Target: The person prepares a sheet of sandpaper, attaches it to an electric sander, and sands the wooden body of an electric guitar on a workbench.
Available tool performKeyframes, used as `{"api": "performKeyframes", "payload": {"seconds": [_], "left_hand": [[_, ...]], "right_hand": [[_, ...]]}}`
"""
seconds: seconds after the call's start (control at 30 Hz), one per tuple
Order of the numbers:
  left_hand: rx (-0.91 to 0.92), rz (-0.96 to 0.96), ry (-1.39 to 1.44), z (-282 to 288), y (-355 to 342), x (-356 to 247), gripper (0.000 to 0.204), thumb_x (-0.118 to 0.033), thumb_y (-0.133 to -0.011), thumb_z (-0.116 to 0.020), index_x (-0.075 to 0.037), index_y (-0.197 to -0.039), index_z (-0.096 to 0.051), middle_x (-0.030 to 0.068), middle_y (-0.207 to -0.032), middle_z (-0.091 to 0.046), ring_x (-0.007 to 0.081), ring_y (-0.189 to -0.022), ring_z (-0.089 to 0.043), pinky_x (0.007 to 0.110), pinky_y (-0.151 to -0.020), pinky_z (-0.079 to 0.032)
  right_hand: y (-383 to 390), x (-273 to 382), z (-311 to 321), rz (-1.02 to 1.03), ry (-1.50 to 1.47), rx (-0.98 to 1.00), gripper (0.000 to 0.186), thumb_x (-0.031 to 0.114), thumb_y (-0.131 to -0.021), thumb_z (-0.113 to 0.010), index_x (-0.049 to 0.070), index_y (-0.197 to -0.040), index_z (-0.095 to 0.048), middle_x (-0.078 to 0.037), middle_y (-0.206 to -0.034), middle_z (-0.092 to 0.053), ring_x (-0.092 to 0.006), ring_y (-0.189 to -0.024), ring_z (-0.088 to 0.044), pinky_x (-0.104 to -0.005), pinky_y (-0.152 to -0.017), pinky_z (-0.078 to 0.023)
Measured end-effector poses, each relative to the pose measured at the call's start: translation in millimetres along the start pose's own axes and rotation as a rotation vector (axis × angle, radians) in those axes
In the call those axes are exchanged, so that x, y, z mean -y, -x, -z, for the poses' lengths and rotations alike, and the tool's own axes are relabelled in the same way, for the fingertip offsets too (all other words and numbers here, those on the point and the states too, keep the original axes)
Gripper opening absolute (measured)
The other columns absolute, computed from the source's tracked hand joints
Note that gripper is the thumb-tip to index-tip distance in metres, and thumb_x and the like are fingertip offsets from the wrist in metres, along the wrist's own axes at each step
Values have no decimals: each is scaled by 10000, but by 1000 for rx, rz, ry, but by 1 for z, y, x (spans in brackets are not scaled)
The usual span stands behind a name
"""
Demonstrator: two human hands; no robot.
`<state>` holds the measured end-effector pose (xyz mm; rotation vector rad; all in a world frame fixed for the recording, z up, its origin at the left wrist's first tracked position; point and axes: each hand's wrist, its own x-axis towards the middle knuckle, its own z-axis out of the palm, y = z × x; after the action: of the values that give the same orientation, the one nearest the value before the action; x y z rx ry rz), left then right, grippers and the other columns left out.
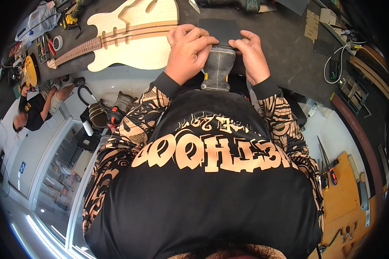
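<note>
A grey palm sander (217,71) with yellow marks lies between my hands, at the bench's near edge against my shirt. A dark sheet of sandpaper (220,28) extends from its far end. My left hand (186,52) is closed, its thumb and fingers pinching at the left corner where the sheet meets the sander. From the other side, my right hand (252,57) pinches the right corner with bent fingers. What each fingertip grips exactly is partly hidden. Just left of my left hand lies a pale wooden electric guitar (136,43) with a dark fretboard.
Power tools and a roll of tape (57,42) lie at the far left of the dark bench (285,39). On the right are sandpaper pieces (312,25), a white cable (325,69) and wooden strips (369,75). Another person (34,110) sits at the left, holding a yellow guitar (30,71).
</note>
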<state>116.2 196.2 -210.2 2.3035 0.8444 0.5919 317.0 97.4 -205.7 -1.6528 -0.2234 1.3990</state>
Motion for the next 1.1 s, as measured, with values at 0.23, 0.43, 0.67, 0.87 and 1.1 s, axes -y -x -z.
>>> {"api": "performKeyframes", "payload": {"seconds": [0.23,0.43,0.67,0.87,1.1], "left_hand": [[138,43,130,6,-12,-2,147,-131,-944,-734,-157,-1076,-796,-16,-1083,-722,268,-1196,-603,481,-1145,-332],[263,72,123,15,-16,-2,161,-154,-945,-727,-121,-1088,-792,12,-1094,-718,291,-1195,-590,455,-1158,-352],[-204,643,425,14,88,3,149,43,-939,-722,-4,-1073,-674,92,-1110,-680,236,-1078,-656,373,-1018,-525],[610,1168,1200,10,159,-6,489,-409,-1163,-617,-5,-1429,-688,96,-1344,-750,159,-1237,-685,341,-1069,-542],[721,1213,1453,6,156,-16,676,-554,-1183,-561,-18,-1593,-584,86,-1529,-677,155,-1337,-656,338,-1140,-522]], "right_hand": [[13,-5,22,576,380,-177,579,170,-967,-808,14,-1472,-573,-139,-1268,-742,-296,-1249,-664,-418,-1126,-482],[29,18,8,1091,1139,61,250,177,-976,-762,121,-1219,-777,-26,-1202,-752,-264,-1228,-652,-483,-1155,-430],[35,17,7,965,1151,102,211,199,-1008,-746,79,-1179,-779,-45,-1072,-762,-264,-1054,-721,-451,-1075,-508],[41,21,14,888,1121,122,242,219,-999,-773,71,-1189,-759,-96,-1100,-773,-337,-1024,-731,-461,-999,-552],[69,9,9,817,1067,113,379,285,-929,-825,43,-1193,-699,-131,-1138,-738,-371,-1091,-713,-474,-971,-564]]}}
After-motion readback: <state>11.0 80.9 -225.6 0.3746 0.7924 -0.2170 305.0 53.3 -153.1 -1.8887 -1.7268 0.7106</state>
